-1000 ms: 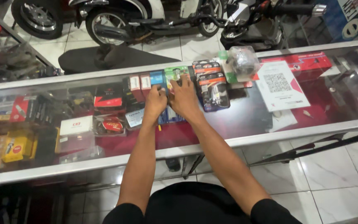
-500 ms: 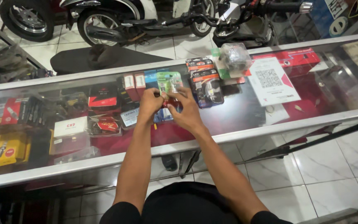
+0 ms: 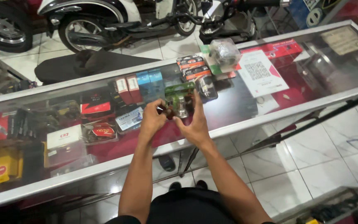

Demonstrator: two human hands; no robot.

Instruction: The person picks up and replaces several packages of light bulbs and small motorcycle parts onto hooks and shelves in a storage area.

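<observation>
A glass-topped display counter [image 3: 295,103] runs across a white-tiled shop floor, small boxed parts on its shelf below; parked motorcycles [image 3: 117,20] stand behind it. Over the glass near the middle, both hands meet on a green-backed blister pack [image 3: 180,98]. The left hand [image 3: 153,120] curls its fingers closed on the pack's lower left edge; the right hand [image 3: 193,124] is half open, thumb and fingers pinching its right side. The pack's long axis runs away from the person, its green header toward the motorcycles
</observation>
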